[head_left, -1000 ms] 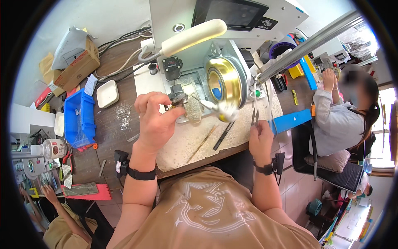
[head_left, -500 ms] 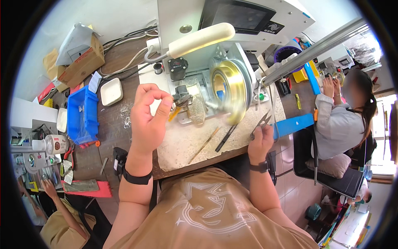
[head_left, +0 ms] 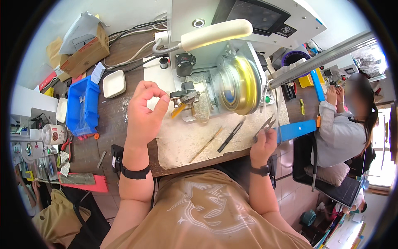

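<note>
My left hand is raised just left of a small clamp-like mechanism on a white machine. Its thumb and forefinger meet in a pinch; whatever is between them is too fine to make out. My right hand grips a small pair of scissors near the table's front edge, blades apart and pointing away from me. Between the hands, a large yellow-gold spool stands upright in the machine. A black pen and a thin brown stick lie on the stained pale sheet.
Above the mechanism extends a cream lamp arm. Leftward are a blue bin, a white dish and a cardboard box. A blue board juts out beside my right hand. A co-worker sits at the right.
The view has shifted slightly, so the machine appears farther right. The spool, smeared before, looks sharper now. Both hands keep nearly the same pose, the right still around the scissors.
</note>
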Demonstrator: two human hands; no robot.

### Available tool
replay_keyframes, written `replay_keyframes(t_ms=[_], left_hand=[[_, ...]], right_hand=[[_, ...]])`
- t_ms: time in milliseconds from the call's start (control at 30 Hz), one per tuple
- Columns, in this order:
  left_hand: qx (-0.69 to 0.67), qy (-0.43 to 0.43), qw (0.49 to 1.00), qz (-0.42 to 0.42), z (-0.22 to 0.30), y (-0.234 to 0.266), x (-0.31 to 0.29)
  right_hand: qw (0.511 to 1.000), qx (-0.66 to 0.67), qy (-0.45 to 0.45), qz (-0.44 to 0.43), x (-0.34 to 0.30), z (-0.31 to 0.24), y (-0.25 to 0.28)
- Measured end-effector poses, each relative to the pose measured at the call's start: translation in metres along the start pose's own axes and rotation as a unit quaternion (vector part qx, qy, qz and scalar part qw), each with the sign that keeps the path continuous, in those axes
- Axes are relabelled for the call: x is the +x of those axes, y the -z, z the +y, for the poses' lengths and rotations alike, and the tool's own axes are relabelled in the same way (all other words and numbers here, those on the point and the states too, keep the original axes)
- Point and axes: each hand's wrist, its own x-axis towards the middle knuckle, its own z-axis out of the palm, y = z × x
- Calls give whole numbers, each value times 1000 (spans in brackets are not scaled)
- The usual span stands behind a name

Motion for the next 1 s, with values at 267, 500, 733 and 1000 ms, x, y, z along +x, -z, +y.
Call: replay_keyframes(t_ms=[267, 500, 733, 1000], left_hand=[[-39, 27, 998, -38, 1, -1, -2], [-79, 67, 994, -30, -2, -7, -4], [-87, 65, 994, -17, -14, -9, -5], [-82, 67, 994, -7, -12, -10, -4]], right_hand=[[1000, 12, 2, -2, 0, 2, -1], [1000, 4, -2, -11, 0, -4, -2], [1000, 3, -2, -16, -1, -2, 1], [1000, -11, 15, -15, -1, 2, 2]])
